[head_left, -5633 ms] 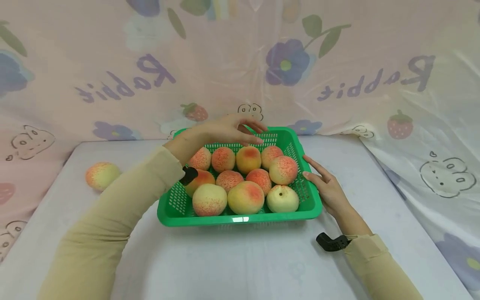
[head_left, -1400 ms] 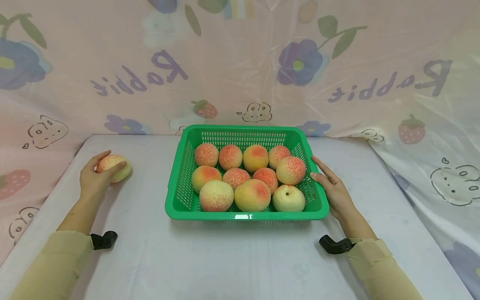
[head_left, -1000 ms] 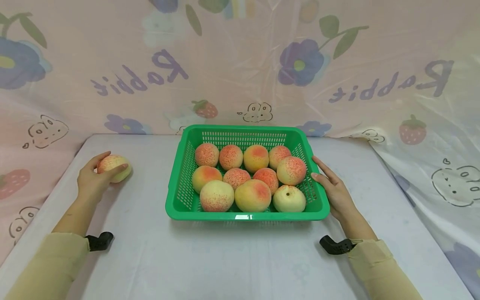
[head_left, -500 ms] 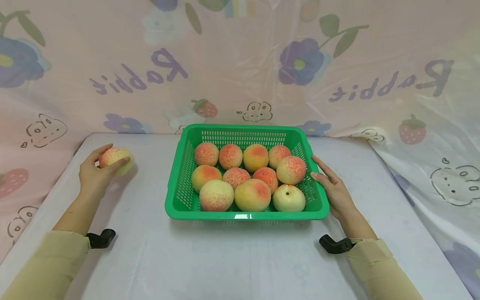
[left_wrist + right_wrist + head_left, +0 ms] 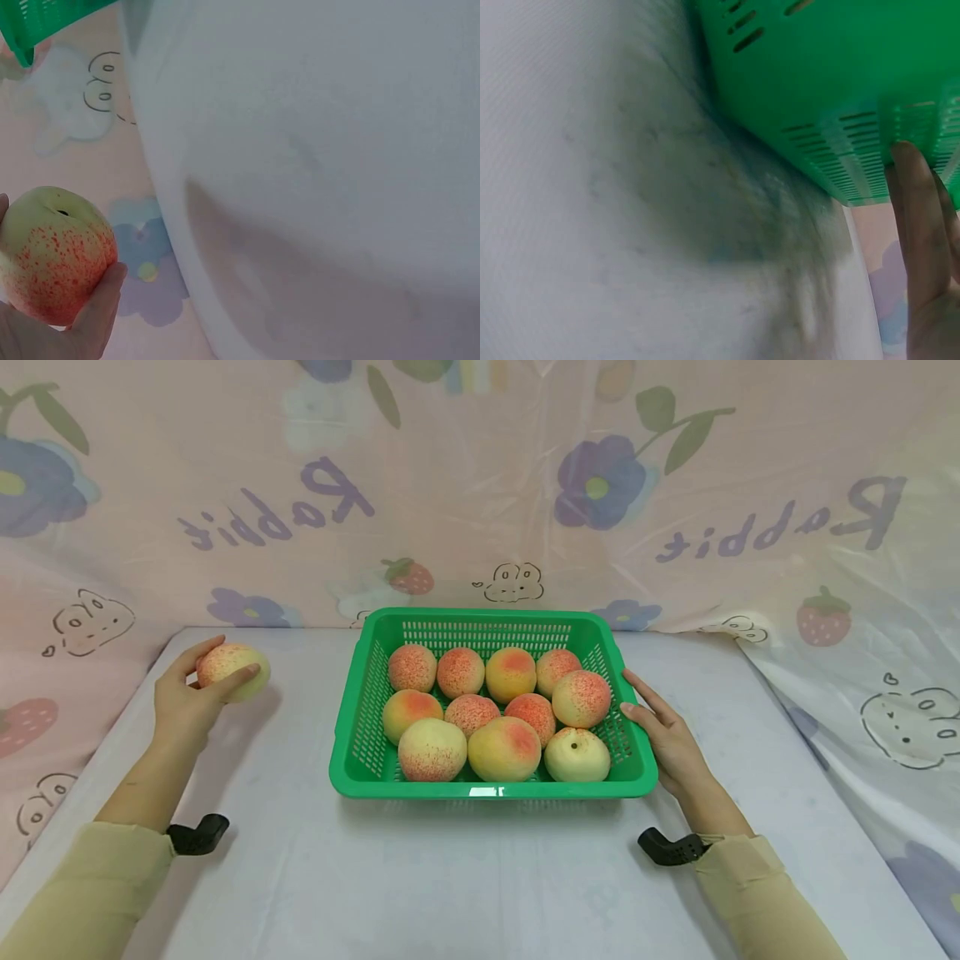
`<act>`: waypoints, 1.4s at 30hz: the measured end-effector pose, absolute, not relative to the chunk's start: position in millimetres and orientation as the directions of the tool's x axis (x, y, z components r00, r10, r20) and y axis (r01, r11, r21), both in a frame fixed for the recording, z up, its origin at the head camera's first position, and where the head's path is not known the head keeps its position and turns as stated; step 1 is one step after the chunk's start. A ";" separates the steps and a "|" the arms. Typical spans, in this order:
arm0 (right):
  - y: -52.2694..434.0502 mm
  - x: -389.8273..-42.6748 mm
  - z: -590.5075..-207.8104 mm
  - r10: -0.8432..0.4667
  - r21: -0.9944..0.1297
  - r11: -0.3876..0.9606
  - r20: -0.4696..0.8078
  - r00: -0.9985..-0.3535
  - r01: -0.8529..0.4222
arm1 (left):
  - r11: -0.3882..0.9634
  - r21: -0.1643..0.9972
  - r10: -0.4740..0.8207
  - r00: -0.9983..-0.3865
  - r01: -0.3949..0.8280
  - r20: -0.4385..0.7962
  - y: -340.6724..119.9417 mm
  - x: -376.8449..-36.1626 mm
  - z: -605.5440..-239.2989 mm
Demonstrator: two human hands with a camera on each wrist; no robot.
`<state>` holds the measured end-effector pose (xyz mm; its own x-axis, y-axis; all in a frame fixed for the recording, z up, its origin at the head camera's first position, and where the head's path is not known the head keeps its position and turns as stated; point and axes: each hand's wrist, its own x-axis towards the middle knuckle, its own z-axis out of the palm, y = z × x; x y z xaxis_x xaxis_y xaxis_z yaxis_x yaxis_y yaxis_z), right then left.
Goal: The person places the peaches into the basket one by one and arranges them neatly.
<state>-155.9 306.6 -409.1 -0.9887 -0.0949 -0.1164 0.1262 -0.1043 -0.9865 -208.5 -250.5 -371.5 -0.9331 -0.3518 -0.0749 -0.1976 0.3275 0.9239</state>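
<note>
In the head view, my left hand grips a peach between thumb and fingers, above the left part of the table with a shadow beneath. Pale yellow with red speckles, the peach shows its stem dimple in the left wrist view. A green plastic basket stands mid-table, holding several peaches in rough rows. My right hand rests at the basket's right rim. Seen from the right wrist, its straight fingers lie against the slotted side wall.
A white cloth covers the table. Behind it and along both sides hangs a pink curtain printed with rabbits, flowers and strawberries. Each wrist carries a black camera mount, such as the right one.
My left hand went from over the basket to the lone peach on the left, took hold of it and raised it off the table. The right hand has stayed at the basket's rim.
</note>
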 end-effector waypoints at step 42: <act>306.7 -155.7 -408.7 -0.102 -0.983 -0.133 -0.110 -0.989 0.123 | 0.598 0.764 0.116 -0.969 0.243 0.217 -179.5 -194.5 -325.9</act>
